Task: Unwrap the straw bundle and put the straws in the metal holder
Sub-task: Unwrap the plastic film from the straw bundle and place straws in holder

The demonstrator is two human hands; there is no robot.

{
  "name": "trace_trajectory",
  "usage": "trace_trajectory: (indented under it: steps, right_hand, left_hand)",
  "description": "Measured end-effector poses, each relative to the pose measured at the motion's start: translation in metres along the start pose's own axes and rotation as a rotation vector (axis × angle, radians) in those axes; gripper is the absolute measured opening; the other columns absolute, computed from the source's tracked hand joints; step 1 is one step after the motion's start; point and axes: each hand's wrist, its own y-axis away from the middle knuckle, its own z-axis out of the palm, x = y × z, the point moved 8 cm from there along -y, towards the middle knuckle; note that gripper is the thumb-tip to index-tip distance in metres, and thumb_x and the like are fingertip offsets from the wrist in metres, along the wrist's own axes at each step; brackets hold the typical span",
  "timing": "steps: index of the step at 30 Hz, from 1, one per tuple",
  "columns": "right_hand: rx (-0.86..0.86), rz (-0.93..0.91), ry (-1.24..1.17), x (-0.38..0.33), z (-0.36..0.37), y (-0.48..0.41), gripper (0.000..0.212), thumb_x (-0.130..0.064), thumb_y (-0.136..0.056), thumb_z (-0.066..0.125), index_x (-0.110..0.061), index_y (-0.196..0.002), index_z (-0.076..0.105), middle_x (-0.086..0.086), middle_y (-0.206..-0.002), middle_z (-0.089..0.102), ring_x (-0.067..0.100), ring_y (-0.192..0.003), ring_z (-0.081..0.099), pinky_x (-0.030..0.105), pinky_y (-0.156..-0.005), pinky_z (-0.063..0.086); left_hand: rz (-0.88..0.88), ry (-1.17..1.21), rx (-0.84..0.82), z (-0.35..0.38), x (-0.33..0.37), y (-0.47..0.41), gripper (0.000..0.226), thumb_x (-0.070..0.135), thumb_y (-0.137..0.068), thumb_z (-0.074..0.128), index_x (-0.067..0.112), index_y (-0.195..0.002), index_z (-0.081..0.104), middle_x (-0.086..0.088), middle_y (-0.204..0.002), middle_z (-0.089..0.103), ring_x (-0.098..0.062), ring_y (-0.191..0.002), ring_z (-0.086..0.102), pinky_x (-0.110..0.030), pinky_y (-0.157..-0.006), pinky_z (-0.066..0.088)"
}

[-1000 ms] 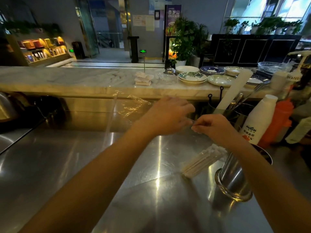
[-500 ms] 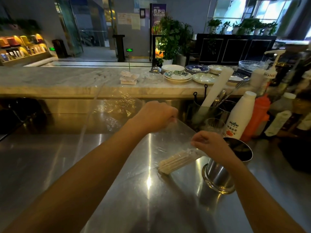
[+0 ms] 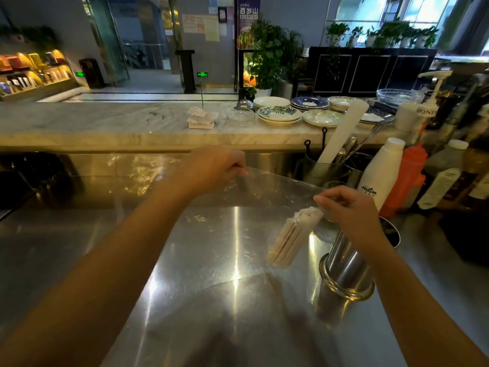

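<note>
A bundle of pale paper-wrapped straws [image 3: 292,237] hangs tilted above the steel counter [image 3: 185,300], its top end pinched in my right hand [image 3: 346,210]. A sheet of clear plastic wrap [image 3: 275,186] stretches from the bundle up and left to my left hand [image 3: 215,168], which grips its far corner. The wrap is loose around the straws and part of it trails down over the counter. The round metal holder [image 3: 346,271] stands just right of the bundle, under my right wrist, which hides part of its open mouth.
A white bottle [image 3: 381,173], an orange squeeze bottle [image 3: 408,178] and other bottles stand right of the holder. Behind it is a metal cup with utensils and a white roll [image 3: 341,136]. Stacked plates [image 3: 279,115] and napkins [image 3: 201,119] sit on the marble ledge.
My hands have drawn apart, the left going up and left, spreading the clear wrap. The straw bundle has swung from lying nearly flat to hanging steeper beside the holder.
</note>
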Motion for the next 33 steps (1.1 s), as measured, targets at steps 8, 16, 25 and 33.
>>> trace_trajectory:
  steps: [8, 16, 25, 33]
  right_hand:
    - [-0.09, 0.048, -0.007, 0.014, 0.029, 0.007, 0.015, -0.011, -0.083, 0.06, -0.025, -0.077, 0.061, -0.005, -0.074, 0.061, 0.012, -0.073, 0.06, 0.019, -0.067, 0.046]
    - [-0.134, 0.127, -0.048, 0.025, 0.031, 0.015, 0.011, -0.011, -0.085, 0.058, -0.021, -0.087, 0.059, -0.001, -0.083, 0.061, 0.017, -0.082, 0.06, 0.022, -0.071, 0.047]
    - [0.031, 0.014, -0.039, -0.014, 0.016, 0.003, 0.007, -0.015, -0.085, 0.057, -0.013, -0.084, 0.064, 0.004, -0.079, 0.063, 0.017, -0.077, 0.06, 0.029, -0.071, 0.051]
    - [0.177, 0.015, -0.158, -0.033, 0.01, -0.01, 0.007, -0.019, -0.083, 0.061, -0.022, -0.078, 0.065, -0.003, -0.076, 0.066, -0.003, -0.068, 0.06, 0.008, -0.063, 0.049]
  left_hand:
    - [-0.11, 0.139, -0.136, 0.038, -0.035, 0.029, 0.013, 0.025, -0.086, 0.061, 0.014, -0.093, 0.062, -0.002, -0.082, 0.061, -0.017, -0.073, 0.053, -0.018, -0.055, 0.034]
    - [-0.163, 0.15, -0.102, 0.038, -0.057, 0.04, 0.004, 0.021, -0.085, 0.063, 0.021, -0.083, 0.059, 0.009, -0.074, 0.053, -0.007, -0.067, 0.048, -0.019, -0.052, 0.03]
    - [-0.243, 0.209, -0.174, 0.05, -0.072, 0.047, 0.026, 0.022, -0.082, 0.066, 0.036, -0.069, 0.047, 0.014, -0.072, 0.05, -0.002, -0.066, 0.047, -0.022, -0.053, 0.032]
    - [-0.289, 0.307, -0.258, 0.069, -0.075, 0.053, 0.027, 0.017, -0.083, 0.064, 0.035, -0.067, 0.052, 0.014, -0.076, 0.055, -0.012, -0.079, 0.057, -0.027, -0.066, 0.045]
